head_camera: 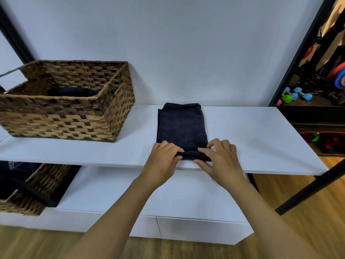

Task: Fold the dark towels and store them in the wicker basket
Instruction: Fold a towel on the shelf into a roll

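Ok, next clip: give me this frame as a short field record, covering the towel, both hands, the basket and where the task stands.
towel: dark towel lies as a narrow folded strip on the white shelf, near end rolled or folded up
left hand: left hand grips the near end of the towel
right hand: right hand pinches the same near end
basket: wicker basket on the shelf, left of the towel, apart from it
basket contents: one dark towel inside
task stage: this towel not yet in the basket
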Demonstrator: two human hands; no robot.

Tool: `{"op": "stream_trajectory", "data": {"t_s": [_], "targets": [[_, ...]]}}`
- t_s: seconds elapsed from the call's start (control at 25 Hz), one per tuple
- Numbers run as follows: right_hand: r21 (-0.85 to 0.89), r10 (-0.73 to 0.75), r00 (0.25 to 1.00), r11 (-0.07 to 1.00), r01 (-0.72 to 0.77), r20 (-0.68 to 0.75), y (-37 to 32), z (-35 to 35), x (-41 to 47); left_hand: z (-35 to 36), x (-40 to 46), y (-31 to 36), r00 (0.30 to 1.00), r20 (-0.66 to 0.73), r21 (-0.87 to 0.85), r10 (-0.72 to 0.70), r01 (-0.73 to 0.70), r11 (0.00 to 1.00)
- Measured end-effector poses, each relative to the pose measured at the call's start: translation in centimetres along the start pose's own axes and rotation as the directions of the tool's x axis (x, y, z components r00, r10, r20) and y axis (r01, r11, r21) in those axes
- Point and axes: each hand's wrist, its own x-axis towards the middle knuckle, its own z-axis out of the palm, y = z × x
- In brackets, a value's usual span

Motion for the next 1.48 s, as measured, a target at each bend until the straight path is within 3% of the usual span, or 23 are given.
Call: {"op": "stream_trajectory", "data": {"t_s": [0.16,0.24,0.36,0.44,0.52,0.6,0.68,0.72,0.8,0.92,1.04,1.16,1.32,1.48], "targets": [[0.062,-0.004,0.999,0.998,0.001,0.038,0.0,-0.6,0.3,-1.6,0.9,1.1,0.987,0.117,0.041,-0.109,0.105,0.994],[0.101,0.102,0.981,0.988,-0.119,0.167,-0.9,-0.7,1.1,-1.8,1.8,1.4,0.971,0.164,0.164,-0.173,0.146,0.976],[0.156,0.239,0.923,0.943,-0.295,0.302,-1.4,-1.2,2.3,-1.1,2.8,1.0,0.953,0.181,0.158,-0.242,0.215,0.964],[0.313,0.300,0.885,0.854,-0.416,0.357,-1.4,-1.6,2.6,-0.7,3.5,0.7,0.940,0.185,0.152,-0.286,0.261,0.953],[0.386,0.304,0.886,0.815,-0.432,0.350,-1.6,-1.6,2.8,-0.3,4.0,0.2,0.948,0.115,0.222,-0.297,0.267,0.938],[0.404,0.302,0.912,0.825,-0.396,0.279,-1.8,-1.2,2.9,-0.1,3.7,-0.4,0.995,-0.022,0.281,-0.099,0.102,0.954],[0.442,0.312,0.926,0.814,-0.377,0.215,-1.8,-0.9,3.0,0.2,2.0,-1.3,0.982,-0.104,0.287,0.156,-0.120,0.950],[0.438,0.305,0.934,0.825,-0.357,0.188,-1.7,-0.7,3.0,0.2,1.0,-1.9,0.978,-0.096,0.254,0.186,-0.156,0.954],[0.372,0.230,0.959,0.886,-0.276,0.164,-0.9,-0.3,2.6,-0.4,-0.3,-3.0,0.993,-0.021,0.176,0.117,-0.111,0.978],[0.271,0.069,0.966,0.953,-0.138,0.249,0.6,-0.9,1.5,-0.9,-0.6,-3.9,0.997,0.064,0.095,0.042,-0.048,0.994],[0.249,0.037,0.958,0.962,-0.111,0.284,1.5,-1.6,1.6,-1.1,-0.1,-4.4,0.998,0.069,0.064,0.005,-0.009,0.998],[0.258,0.032,0.972,0.962,-0.094,0.234,1.2,-1.3,2.1,-1.2,0.1,-4.2,0.999,0.054,0.141,-0.005,-0.002,0.990],[0.331,0.175,0.922,0.897,-0.294,0.345,0.5,-1.6,2.6,-1.8,1.7,-3.0,0.967,0.169,0.112,-0.190,0.172,0.979],[0.477,0.341,0.849,0.714,-0.513,0.403,0.3,-2.0,3.6,-3.0,3.3,-2.3,0.856,0.283,-0.063,-0.432,0.467,0.882]]}}
